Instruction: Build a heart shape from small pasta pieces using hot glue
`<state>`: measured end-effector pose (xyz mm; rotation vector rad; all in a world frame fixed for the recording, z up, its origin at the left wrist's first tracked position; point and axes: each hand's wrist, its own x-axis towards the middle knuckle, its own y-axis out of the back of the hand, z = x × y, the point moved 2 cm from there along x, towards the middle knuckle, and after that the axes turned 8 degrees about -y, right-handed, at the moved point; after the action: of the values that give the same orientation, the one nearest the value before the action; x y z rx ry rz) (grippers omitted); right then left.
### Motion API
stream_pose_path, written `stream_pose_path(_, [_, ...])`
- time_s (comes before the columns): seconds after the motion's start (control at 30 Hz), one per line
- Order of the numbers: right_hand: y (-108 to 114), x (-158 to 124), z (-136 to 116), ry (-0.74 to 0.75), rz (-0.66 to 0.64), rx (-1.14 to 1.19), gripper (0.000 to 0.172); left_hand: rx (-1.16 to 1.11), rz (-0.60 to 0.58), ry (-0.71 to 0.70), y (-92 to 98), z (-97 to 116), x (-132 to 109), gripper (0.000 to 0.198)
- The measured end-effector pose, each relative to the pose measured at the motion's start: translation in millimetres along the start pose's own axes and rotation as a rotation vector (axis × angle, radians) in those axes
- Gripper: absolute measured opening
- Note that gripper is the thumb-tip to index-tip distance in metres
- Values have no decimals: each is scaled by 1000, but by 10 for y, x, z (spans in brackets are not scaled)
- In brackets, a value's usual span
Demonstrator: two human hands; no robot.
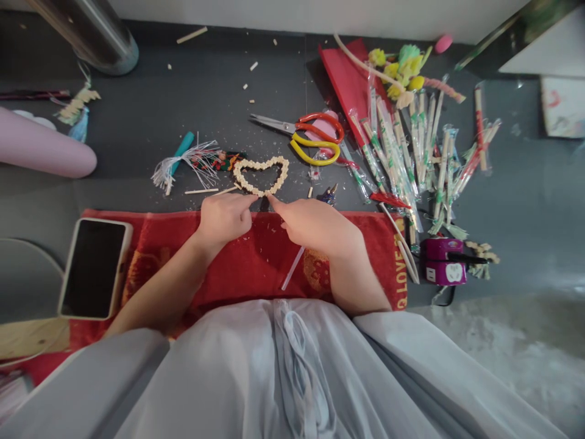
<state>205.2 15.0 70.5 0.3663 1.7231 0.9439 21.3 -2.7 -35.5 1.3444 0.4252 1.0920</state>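
A heart-shaped ring of small cream pieces (pixel 243 180) lies on the dark table, its pointed end toward me. My left hand (pixel 225 217) has its index finger stretched to the left side of that point, thumb apart and the other fingers curled. From the right, my right hand (pixel 315 225) reaches the same spot with its index fingertip, thumb also apart. Both fingertips are at the heart's lower edge, close together; neither hand visibly grips it. Scissors with red and yellow handles (pixel 315 160) lie just beyond, to the right.
A red towel (pixel 262 268) lies under my forearms, with a phone (pixel 95 268) at its left. Wrapped sticks (pixel 393 143) and a purple box (pixel 443 261) are at the right. A teal-handled white tassel (pixel 201 160), a pink cylinder (pixel 41 146) and a metal cylinder (pixel 103 36) are left.
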Motion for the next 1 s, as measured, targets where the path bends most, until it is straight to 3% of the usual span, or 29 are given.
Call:
stream_pose_path(0.37, [-14,9,25,10,26,23,69,-5,-11,19,-13,12,6,42])
stream_pose_path(0.53, [-1,89,69,-76,221,82,37,-15,55,71,5,10,49,25])
stream_pose_path(0.6, [-4,152,70,-108,298,88,32,-18,103,79,13,8,78,20])
stream_pose_path(0.8, [-66,334,47,-112,371,84,36,-45,85,137,-28,-26,106,32])
stream_pose_path(1.0, [-96,396,25,-109,373,95,38,-92,14,152,-52,-30,113,25])
